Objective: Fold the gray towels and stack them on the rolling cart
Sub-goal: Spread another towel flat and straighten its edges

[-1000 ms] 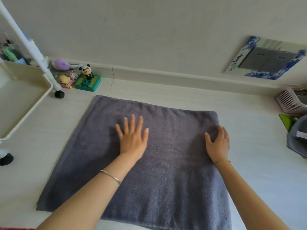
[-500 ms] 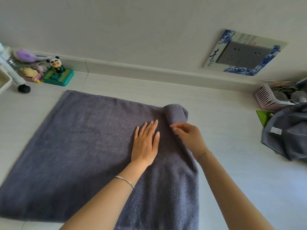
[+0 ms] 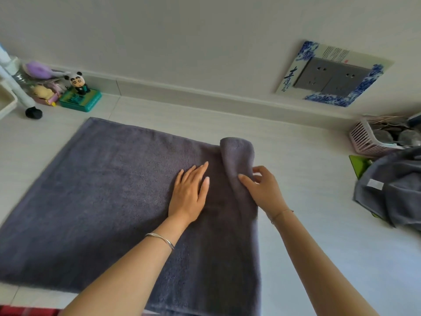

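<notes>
A large gray towel lies spread flat on the pale floor. Its right edge is lifted and curled over toward the left. My right hand pinches that raised edge between thumb and fingers. My left hand lies flat on the towel just left of the fold, fingers straight. A second gray towel lies crumpled at the far right. One leg and a black wheel of the white rolling cart show at the far left edge.
A panda figure on a green box and small toys stand by the wall at the left. A pink basket sits at the right by the crumpled towel. A wall socket panel is above the skirting.
My right hand went from lying flat on the towel's right edge to pinching it and rolling it over leftward. My left hand slid right, and the view shifted right, taking most of the cart out of frame.
</notes>
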Tool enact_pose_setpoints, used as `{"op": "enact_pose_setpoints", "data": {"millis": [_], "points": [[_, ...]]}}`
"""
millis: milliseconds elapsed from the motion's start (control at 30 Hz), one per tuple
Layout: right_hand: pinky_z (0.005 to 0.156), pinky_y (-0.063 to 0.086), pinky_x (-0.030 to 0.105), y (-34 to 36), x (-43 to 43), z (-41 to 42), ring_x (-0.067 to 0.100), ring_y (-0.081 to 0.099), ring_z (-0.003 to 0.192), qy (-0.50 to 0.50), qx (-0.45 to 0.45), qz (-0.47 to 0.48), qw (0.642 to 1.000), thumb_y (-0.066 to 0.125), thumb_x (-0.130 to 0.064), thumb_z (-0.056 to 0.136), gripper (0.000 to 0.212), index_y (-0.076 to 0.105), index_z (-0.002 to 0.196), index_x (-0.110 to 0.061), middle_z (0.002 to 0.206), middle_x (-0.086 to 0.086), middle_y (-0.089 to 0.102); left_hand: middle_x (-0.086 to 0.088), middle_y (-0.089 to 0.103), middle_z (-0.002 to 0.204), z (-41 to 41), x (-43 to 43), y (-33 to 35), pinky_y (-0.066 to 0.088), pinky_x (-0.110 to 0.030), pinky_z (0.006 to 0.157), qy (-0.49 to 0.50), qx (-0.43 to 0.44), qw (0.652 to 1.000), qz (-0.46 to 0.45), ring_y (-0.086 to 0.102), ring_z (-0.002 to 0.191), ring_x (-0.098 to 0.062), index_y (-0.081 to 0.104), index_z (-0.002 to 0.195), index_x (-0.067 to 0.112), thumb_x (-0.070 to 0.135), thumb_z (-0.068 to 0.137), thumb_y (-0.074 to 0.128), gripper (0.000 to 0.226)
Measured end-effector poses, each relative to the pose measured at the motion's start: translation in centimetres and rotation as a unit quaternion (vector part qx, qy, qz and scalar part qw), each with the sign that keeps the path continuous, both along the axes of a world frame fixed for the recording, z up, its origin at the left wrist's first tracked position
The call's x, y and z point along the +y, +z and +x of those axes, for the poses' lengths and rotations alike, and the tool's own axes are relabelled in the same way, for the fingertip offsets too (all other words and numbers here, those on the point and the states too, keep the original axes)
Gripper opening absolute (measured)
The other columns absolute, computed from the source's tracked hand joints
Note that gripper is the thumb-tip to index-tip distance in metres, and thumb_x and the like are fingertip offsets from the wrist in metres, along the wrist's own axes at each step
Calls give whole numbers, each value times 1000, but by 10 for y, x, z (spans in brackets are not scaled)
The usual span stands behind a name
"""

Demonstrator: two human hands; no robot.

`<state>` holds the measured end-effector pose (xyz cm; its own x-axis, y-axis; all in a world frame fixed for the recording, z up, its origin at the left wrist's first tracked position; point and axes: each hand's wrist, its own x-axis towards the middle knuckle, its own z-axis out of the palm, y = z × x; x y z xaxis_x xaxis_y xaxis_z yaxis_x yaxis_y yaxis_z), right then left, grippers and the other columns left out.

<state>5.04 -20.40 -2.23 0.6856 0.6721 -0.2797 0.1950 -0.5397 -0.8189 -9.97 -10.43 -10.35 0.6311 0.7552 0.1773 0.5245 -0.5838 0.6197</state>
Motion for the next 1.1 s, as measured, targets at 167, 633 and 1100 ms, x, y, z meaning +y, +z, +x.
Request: {"op": "enact_pose_setpoints", "data": {"millis": [167, 633, 1100], "points": [[57, 57, 24, 12, 16, -21, 17, 68, 84, 124, 207, 23, 970, 51, -24, 97, 27, 60, 120, -12, 116, 4, 62, 13, 38, 143, -6, 6, 6, 24, -35, 116, 25, -193, 970, -143, 35, 134, -3, 33, 142, 23, 44, 95, 14, 56], [85, 39, 21, -38, 61, -3, 8, 51, 87, 206, -80, 12, 975, 61, -36, 90, 21, 64, 97, -17, 95, -5, 56, -10, 55, 134, -1, 10, 4, 15, -19, 110, 22, -100, 990, -94, 48, 128, -20, 55, 129, 5, 40, 90, 9, 70], [66, 42, 13, -39, -24, 95, 5, 55, 67, 183, -52, 11, 982, 72, -12, 81, 13, 62, 74, -16, 79, -1, 63, 0, 43, 147, 4, 6, -4, 12, -26, 116, 32, 35, 999, 4, 34, 138, -13, 45, 140, 18, 42, 93, 2, 68]]}}
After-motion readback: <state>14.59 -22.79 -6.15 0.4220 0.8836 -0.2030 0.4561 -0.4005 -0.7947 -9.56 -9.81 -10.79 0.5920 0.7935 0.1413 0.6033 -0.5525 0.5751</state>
